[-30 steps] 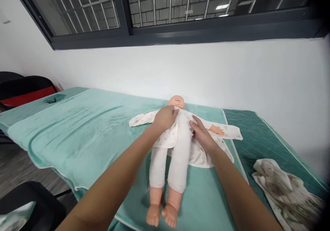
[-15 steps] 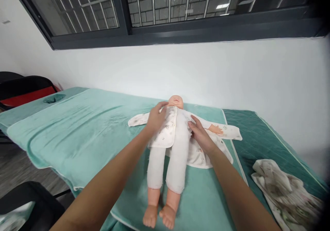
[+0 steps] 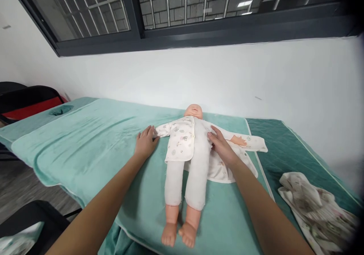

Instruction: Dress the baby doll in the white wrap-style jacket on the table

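Observation:
A baby doll lies on its back, head toward the wall, its torso and legs white and its feet bare. One front panel of a printed white baby shirt covers one side of its chest. The other panel lies spread beneath the doll, and an arm shows through that thin sleeve. My left hand is closed around the cuff of the left sleeve; the doll's hand there is hidden. Against the doll's side rests my right hand, fingers stretched out and thumb apart, touching the white torso.
A green cover spreads over the bed, with a darker quilted pad at right. On that pad lies a crumpled cloth. A black chair holding a plastic pack stands at lower left. Wall and window bound the far side.
My left hand has moved left from the doll's chest and shoulder to the sleeve's cuff, uncovering the front panel. My right hand stays at the doll's side.

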A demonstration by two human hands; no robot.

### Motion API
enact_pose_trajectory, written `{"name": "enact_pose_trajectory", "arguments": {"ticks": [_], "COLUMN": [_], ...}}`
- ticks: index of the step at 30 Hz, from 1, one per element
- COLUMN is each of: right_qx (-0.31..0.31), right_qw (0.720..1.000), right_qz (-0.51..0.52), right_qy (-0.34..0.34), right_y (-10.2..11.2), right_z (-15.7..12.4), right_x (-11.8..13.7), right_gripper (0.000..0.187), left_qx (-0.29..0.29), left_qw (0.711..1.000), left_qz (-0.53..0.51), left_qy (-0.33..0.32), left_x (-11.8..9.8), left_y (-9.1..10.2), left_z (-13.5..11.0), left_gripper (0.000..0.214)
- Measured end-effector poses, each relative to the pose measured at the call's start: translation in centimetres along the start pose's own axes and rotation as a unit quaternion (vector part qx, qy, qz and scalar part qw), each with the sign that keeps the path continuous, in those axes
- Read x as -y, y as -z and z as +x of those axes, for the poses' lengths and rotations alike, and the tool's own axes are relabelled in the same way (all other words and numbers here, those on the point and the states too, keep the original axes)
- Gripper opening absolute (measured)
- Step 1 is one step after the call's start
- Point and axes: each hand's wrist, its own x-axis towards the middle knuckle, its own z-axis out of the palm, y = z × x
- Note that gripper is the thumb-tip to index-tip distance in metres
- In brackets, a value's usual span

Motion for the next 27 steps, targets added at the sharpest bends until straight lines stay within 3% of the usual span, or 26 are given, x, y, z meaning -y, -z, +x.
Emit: {"name": "enact_pose_trajectory", "arguments": {"ticks": [4, 7, 9, 12, 14, 17, 19, 21, 23, 25, 27], "right_qx": [0.0, 0.015, 0.005, -0.086, -0.178, -0.257, -0.253, -0.24, -0.233, -0.225, -0.217], "right_qw": [1.0, 0.998, 0.994, 0.982, 0.957, 0.87, 0.824, 0.817, 0.816, 0.815, 0.817], "right_qz": [-0.02, -0.065, -0.109, -0.16, -0.223, -0.419, -0.504, -0.52, -0.524, -0.529, -0.529], "right_qy": [0.008, 0.013, 0.019, 0.047, 0.053, -0.006, -0.051, -0.07, -0.071, -0.072, -0.074], "right_y": [0.0, 1.2, 2.7, 5.7, 7.9, 10.8, 12.0, 12.8, 13.1, 13.3, 13.5], "right_z": [-0.3, -0.4, -0.2, 0.0, -0.1, -0.3, -0.3, -0.1, 0.1, 0.4, 0.5], "right_x": [0.5, 1.1, 1.6, 2.4, 2.9, 3.2, 2.9, 2.4, 1.9, 1.5, 1.4], "right_gripper": [0.08, 0.075, 0.062, 0.045, 0.041, 0.036, 0.032, 0.027, 0.024, 0.024, 0.021], "left_qx": [-0.038, -0.062, -0.063, -0.037, -0.035, -0.069, -0.013, 0.109, 0.213, 0.252, 0.25], "left_qw": [0.996, 0.988, 0.981, 0.972, 0.964, 0.959, 0.957, 0.939, 0.9, 0.88, 0.878], "left_qz": [-0.039, -0.118, -0.171, -0.222, -0.237, -0.226, -0.188, -0.098, 0.024, 0.065, 0.071], "left_qy": [-0.068, -0.078, -0.067, -0.073, -0.112, -0.16, -0.22, -0.312, -0.379, -0.397, -0.401], "left_x": [-0.8, -2.2, -4.1, -8.4, -12.0, -17.7, -21.5, -24.9, -27.6, -29.3, -30.0], "left_y": [0.4, 1.2, 2.0, 3.7, 4.6, 5.2, 4.8, 3.7, 2.1, 0.5, -0.8], "left_z": [-0.8, -1.1, -0.7, 1.0, 2.6, 4.8, 5.7, 5.8, 5.6, 5.4, 5.5], "left_gripper": [0.045, 0.04, 0.038, 0.039, 0.043, 0.045, 0.045, 0.043, 0.041, 0.034, 0.031]}}
